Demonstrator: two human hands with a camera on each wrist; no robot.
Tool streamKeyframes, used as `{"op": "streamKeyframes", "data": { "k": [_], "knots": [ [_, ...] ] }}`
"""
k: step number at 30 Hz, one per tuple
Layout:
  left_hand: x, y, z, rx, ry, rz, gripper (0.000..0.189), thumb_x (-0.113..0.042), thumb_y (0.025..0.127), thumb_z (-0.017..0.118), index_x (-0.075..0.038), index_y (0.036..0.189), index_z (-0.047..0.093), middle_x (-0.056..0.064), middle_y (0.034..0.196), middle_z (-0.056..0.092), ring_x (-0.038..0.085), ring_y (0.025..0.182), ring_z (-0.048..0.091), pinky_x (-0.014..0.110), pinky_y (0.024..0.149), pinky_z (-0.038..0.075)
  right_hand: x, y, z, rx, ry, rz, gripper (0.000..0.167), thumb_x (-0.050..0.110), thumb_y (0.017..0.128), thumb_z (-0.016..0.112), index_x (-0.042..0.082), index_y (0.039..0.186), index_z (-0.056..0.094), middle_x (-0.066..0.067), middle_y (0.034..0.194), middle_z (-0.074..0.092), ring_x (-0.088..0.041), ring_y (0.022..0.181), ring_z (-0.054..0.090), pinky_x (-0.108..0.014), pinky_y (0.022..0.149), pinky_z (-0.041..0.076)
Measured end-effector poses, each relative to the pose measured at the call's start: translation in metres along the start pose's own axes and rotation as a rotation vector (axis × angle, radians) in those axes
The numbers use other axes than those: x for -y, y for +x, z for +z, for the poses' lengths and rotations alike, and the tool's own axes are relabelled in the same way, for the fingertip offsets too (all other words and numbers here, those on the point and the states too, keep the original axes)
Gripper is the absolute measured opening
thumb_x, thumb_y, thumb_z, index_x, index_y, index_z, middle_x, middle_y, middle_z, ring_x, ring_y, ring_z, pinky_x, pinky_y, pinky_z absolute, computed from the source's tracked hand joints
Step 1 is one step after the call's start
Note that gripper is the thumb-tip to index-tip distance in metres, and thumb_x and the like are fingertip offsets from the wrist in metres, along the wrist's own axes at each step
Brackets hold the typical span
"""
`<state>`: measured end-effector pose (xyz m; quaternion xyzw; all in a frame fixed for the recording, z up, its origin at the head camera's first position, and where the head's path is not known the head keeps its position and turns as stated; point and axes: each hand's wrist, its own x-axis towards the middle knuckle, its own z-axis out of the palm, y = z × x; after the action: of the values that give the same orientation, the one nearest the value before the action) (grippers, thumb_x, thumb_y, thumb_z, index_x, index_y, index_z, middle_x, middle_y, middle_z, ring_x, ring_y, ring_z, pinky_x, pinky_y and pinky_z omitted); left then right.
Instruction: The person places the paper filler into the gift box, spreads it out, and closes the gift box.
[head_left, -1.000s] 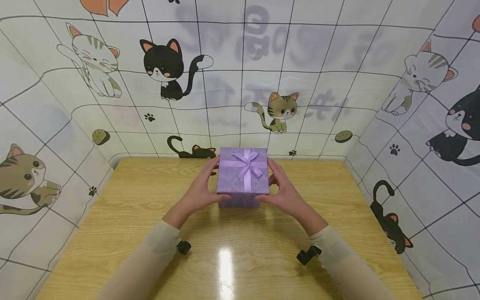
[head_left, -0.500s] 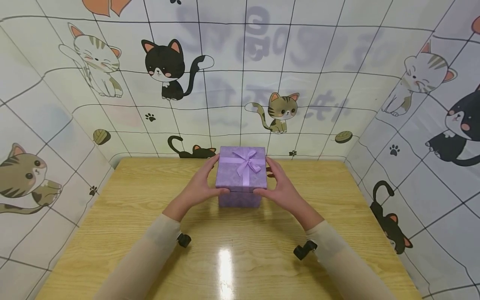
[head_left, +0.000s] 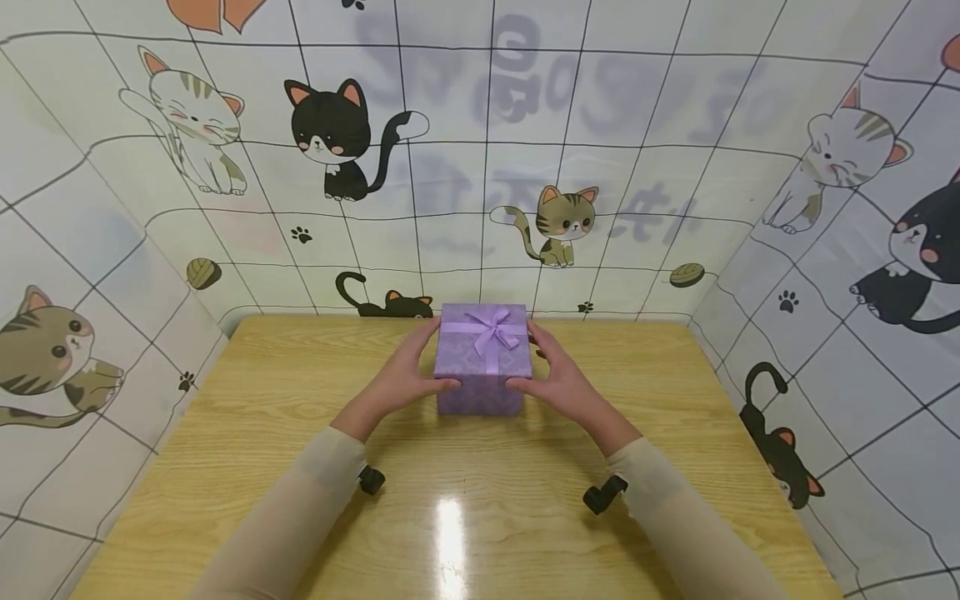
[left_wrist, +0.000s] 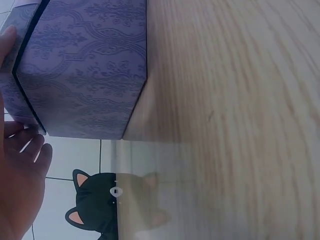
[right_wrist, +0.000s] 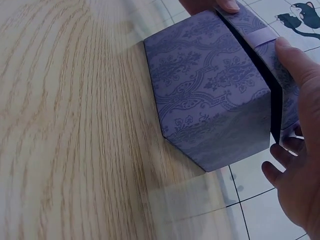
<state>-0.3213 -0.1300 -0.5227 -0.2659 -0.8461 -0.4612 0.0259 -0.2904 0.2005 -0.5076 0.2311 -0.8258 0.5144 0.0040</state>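
A purple patterned gift box (head_left: 480, 400) stands near the back of the table. Its lid (head_left: 461, 358) sits over the top, with a lilac ribbon bow (head_left: 497, 330) on it. From the left, my left hand (head_left: 397, 379) grips the lid, thumb at the front edge and fingers along the side. My right hand (head_left: 566, 379) mirrors this on the right side. Both wrist views show a dark line between the lid (left_wrist: 24, 102) and the box body (right_wrist: 210, 75). The box's inside is hidden.
The wooden table (head_left: 285, 400) runs up to a back wall covering (head_left: 450, 208) printed with cats and grid lines. Similar covering (head_left: 847, 333) flanks the table. A small black device (head_left: 371, 480) sits at each wrist.
The lid shifted slightly left and its front edge rose, then its back edge came down, lying lower over the box now. Both hands moved with it; the box body stayed put.
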Motion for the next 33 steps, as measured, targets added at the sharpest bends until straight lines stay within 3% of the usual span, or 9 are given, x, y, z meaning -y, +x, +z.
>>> {"op": "streamKeyframes", "data": {
  "k": [6, 14, 21, 33],
  "knots": [
    [0.001, 0.000, 0.001, 0.008, -0.005, -0.015, 0.119, -0.044, 0.082, 0.101, -0.026, 0.177, 0.031, 0.004, 0.179, 0.034, 0.032, 0.165, 0.030, 0.063, 0.130, 0.027, -0.007, 0.001, 0.001, 0.017, -0.005, 0.026, 0.108, 0.036, 0.096, 0.091, 0.027, 0.179, 0.022, 0.006, 0.179, 0.030, -0.025, 0.163, 0.031, -0.060, 0.131, 0.027],
    [0.003, -0.001, 0.001, 0.008, -0.017, -0.033, 0.118, -0.042, 0.082, 0.102, -0.029, 0.176, 0.032, 0.002, 0.178, 0.034, 0.032, 0.164, 0.030, 0.064, 0.129, 0.029, -0.014, 0.003, 0.005, 0.024, 0.009, 0.013, 0.108, 0.030, 0.095, 0.092, 0.025, 0.179, 0.024, 0.000, 0.178, 0.033, -0.030, 0.162, 0.034, -0.063, 0.130, 0.027],
    [0.005, -0.006, 0.005, 0.034, -0.018, -0.046, 0.121, -0.035, 0.081, 0.103, -0.022, 0.177, 0.030, 0.005, 0.178, 0.033, 0.032, 0.165, 0.030, 0.060, 0.130, 0.029, -0.016, 0.001, 0.007, 0.046, 0.005, 0.029, 0.111, 0.025, 0.094, 0.093, 0.024, 0.179, 0.022, -0.005, 0.178, 0.033, -0.034, 0.161, 0.034, -0.063, 0.129, 0.028],
    [0.012, -0.008, 0.012, 0.053, -0.021, -0.059, 0.120, -0.030, 0.077, 0.106, -0.012, 0.171, 0.035, 0.011, 0.170, 0.041, 0.032, 0.160, 0.037, 0.056, 0.129, 0.033, -0.026, -0.002, 0.008, 0.067, -0.007, 0.067, 0.114, 0.030, 0.092, 0.096, 0.021, 0.179, 0.023, -0.006, 0.176, 0.037, -0.034, 0.154, 0.045, -0.060, 0.127, 0.033]
  ]
}}
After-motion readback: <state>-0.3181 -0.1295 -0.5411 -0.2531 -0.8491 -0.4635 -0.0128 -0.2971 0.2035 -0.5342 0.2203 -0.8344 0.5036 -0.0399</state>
